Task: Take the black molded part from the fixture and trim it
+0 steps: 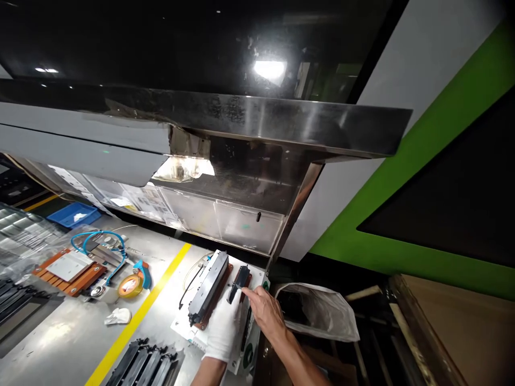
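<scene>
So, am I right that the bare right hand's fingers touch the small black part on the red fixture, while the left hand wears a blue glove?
Not quite: the head view shows the left hand in a white glove, not blue. The bare right hand does touch the small black part on the red fixture.

Dim scene, harsh glare above

We see a lamp [183, 167] lighting the steel bench [60, 332]; a reflection [269, 68] flares on the dark panel [161, 37], and edges bend.

Tape roll [129, 286] lies left of long module [209, 288].
</scene>
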A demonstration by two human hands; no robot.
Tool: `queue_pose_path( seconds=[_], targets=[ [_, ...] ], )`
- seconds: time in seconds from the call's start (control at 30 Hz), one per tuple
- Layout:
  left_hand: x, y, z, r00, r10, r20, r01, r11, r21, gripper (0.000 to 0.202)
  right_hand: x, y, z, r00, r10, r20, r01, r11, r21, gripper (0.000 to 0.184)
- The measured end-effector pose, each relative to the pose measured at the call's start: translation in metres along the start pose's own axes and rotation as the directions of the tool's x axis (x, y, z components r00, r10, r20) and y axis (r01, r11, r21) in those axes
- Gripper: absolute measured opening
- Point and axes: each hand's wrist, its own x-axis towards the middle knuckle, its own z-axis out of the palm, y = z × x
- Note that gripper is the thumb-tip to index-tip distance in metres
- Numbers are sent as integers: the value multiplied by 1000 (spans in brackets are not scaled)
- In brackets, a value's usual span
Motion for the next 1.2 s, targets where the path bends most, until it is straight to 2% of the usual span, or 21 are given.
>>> queue_pose_path(
  seconds=[0.1,0.23,0.4,0.53,0.77,0.97,1.07,1.13,1.2],
  targets=[
    [1,3,-2,1000,-4,-1,4,999,49,48,1,1,1,1000,-13,24,13,1000,4,41],
    [3,9,-12,1000,2,2,-2,999,33,47,6,0,0,999,7,47,-6,1000,-11,41],
    [6,17,-21,997,-39,64,32,994,108,52,12,-2,-6,998,6,63,-4,1000,-26,39],
    [8,18,-19,995,-51,90,36,987,154,62,13,-1,-5,999,1,46,2,999,-52,41],
    [8,15,-10,995,-65,71,52,983,174,64,16,0,-4,1000,0,22,1,999,-36,42],
    [13,17,-13,991,-98,88,90,992,82,57,22,0,-4,1000,18,-3,-18,1000,3,39],
    [6,12,-14,997,-81,7,81,994,-69,53,12,2,1,997,63,-52,-58,994,88,44],
    [-7,3,-11,991,-37,-130,17,989,-149,49,-2,1,6,992,98,-76,-85,984,159,47],
    [-25,-11,-4,966,39,-257,-73,989,-125,43,-20,-3,11,992,104,-71,-87,974,211,47]
  ],
)
